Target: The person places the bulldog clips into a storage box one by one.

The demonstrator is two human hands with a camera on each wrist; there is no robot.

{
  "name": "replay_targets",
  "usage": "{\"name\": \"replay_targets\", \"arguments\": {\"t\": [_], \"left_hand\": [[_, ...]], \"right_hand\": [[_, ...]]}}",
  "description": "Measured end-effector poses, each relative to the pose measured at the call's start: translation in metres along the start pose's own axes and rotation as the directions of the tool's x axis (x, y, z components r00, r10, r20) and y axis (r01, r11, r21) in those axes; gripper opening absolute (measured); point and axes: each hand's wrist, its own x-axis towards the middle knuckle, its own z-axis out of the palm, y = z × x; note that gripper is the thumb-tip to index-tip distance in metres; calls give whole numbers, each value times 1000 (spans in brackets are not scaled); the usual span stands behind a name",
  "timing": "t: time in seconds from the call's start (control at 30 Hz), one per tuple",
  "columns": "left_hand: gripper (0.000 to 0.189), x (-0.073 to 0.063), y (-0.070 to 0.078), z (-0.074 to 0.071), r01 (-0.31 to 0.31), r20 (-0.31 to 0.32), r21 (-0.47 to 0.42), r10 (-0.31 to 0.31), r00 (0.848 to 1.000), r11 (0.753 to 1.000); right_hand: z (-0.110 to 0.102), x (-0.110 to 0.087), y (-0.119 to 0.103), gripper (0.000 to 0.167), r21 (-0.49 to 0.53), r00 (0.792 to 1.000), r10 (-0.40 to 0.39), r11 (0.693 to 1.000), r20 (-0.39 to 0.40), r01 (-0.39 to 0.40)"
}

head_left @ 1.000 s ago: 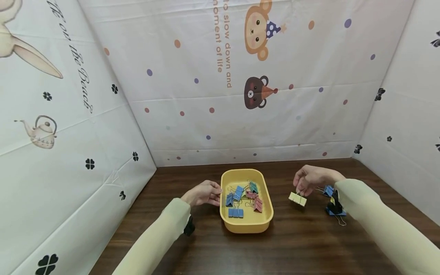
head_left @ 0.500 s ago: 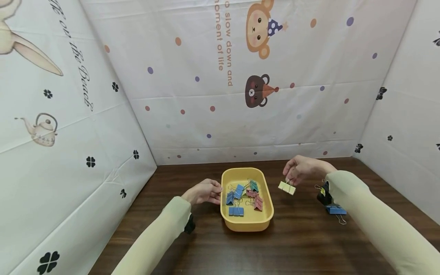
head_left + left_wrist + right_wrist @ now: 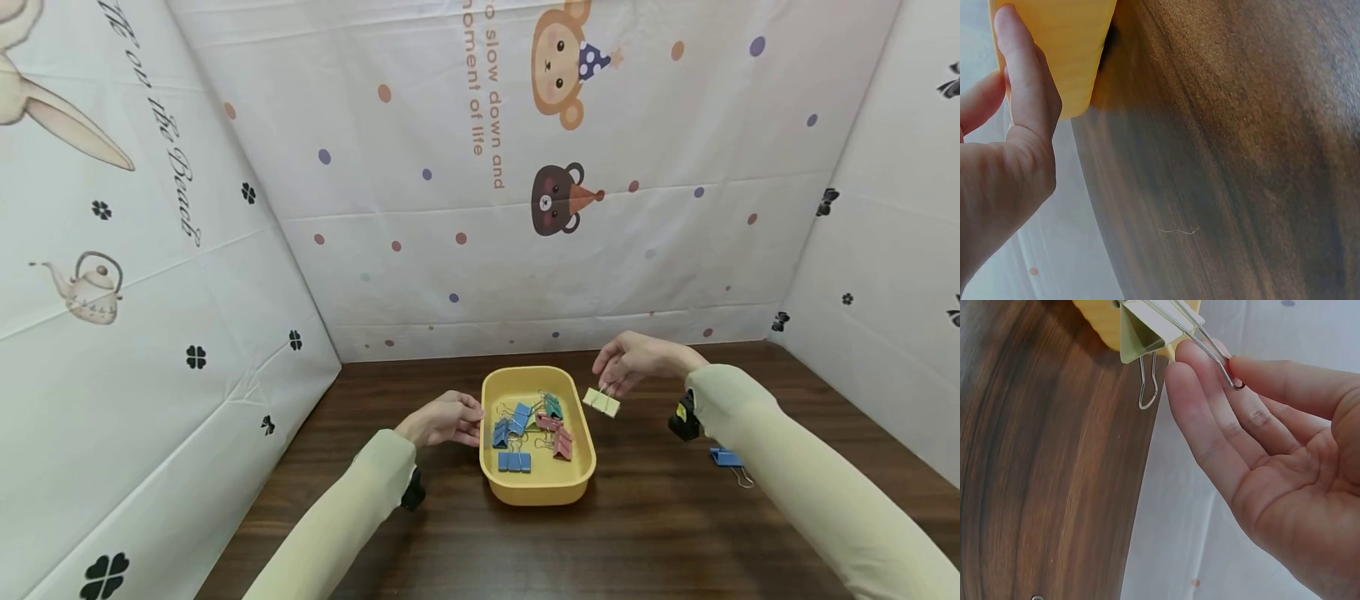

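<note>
My right hand (image 3: 637,362) pinches a pale yellow binder clip (image 3: 602,402) by a wire handle between thumb and fingertips. The clip hangs just right of the yellow bin (image 3: 543,496), near its rim. In the right wrist view, the clip's second wire handle (image 3: 1147,381) dangles below its body, with a corner of the bin behind. My left hand (image 3: 442,419) touches the bin's left side. Its fingers (image 3: 1029,81) lie nearly straight along the outer wall in the left wrist view, thumb at the rim edge. Blue (image 3: 514,462), red (image 3: 562,444), green and yellow-green binder clips lie inside the bin.
On the dark wooden table (image 3: 645,533), a blue binder clip (image 3: 725,457) lies to the right, partly covered by my right sleeve (image 3: 757,425). White printed sheets (image 3: 390,292) stand along the back and both sides.
My right hand has carried the pale yellow binder clip leftward, close to the bin's right rim. The left hand and the bin have stayed in place.
</note>
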Motion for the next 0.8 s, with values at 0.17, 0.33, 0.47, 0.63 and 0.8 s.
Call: {"name": "replay_targets", "arguments": {"t": [0.17,0.33,0.47,0.63,0.8], "left_hand": [[16,0,-1,0,-2,0,4,2,1000,1000],[16,0,-1,0,0,1,1,0,1000,1000],[14,-1,0,-1,9,1,0,-9,1000,1000],[11,0,0,0,10,-1,5,-10,1000,1000],[10,-1,0,0,10,1,10,-10,1000,1000]], "right_hand": [[7,6,-6,27,-4,1000,-12,1000,5,12],[14,12,-14,30,-17,1000,-14,1000,8,15],[20,17,-19,30,-44,999,-29,999,19,30],[28,24,-27,22,-61,999,-35,998,12,36],[38,32,-34,22,-60,999,-41,997,16,42]]}}
